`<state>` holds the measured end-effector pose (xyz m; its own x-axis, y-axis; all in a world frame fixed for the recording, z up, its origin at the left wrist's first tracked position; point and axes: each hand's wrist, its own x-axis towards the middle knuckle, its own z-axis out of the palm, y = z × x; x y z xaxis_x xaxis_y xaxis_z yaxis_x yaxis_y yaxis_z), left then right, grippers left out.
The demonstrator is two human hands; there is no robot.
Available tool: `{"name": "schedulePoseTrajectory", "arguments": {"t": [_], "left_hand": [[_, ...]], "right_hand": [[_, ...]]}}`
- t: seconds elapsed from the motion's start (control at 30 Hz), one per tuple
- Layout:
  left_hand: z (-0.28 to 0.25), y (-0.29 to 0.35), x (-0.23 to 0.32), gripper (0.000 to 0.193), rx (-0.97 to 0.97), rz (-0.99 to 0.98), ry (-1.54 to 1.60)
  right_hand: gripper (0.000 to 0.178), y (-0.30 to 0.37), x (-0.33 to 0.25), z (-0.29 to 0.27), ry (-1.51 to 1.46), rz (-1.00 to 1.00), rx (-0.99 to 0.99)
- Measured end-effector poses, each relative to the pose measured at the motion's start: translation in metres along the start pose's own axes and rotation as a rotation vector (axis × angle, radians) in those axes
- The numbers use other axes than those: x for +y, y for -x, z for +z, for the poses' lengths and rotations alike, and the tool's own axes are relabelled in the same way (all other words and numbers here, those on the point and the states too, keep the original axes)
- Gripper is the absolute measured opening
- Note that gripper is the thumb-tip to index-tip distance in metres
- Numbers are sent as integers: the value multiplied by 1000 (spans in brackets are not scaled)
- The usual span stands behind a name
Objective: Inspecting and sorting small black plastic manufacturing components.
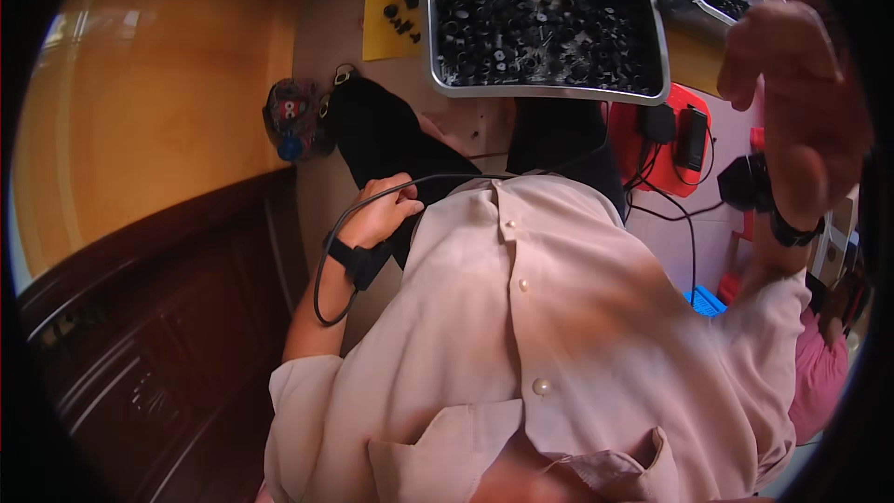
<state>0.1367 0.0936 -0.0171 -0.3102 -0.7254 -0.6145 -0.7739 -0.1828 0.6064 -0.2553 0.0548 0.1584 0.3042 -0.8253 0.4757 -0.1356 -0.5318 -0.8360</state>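
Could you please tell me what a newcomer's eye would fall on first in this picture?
Probably the metal tray at the top centre, crowded with small, mostly black parts. Next might come the raised right hand, large at the right edge, and the pale buttoned shirt filling the lower middle.

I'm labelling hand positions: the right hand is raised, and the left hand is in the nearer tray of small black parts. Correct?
Not quite: the left hand is by the black trousers, outside the nearer tray. The head view shows this; the right hand is indeed raised.
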Motion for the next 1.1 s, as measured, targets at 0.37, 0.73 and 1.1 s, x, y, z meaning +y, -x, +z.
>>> {"name": "schedulePoseTrajectory", "arguments": {"t": [0.37, 0.73, 1.1], "left_hand": [[-7, 17, -14, 21, 47, 62, 99], [-40, 6, -6, 16, 289, 144, -414], [-67, 1, 27, 19, 576, 196, -386]], "right_hand": [[44, -31, -49, -16, 63, -355, -2], [36, -43, -59, -64, 198, -426, 198], [29, -51, -43, -46, 125, -382, 90]]}}
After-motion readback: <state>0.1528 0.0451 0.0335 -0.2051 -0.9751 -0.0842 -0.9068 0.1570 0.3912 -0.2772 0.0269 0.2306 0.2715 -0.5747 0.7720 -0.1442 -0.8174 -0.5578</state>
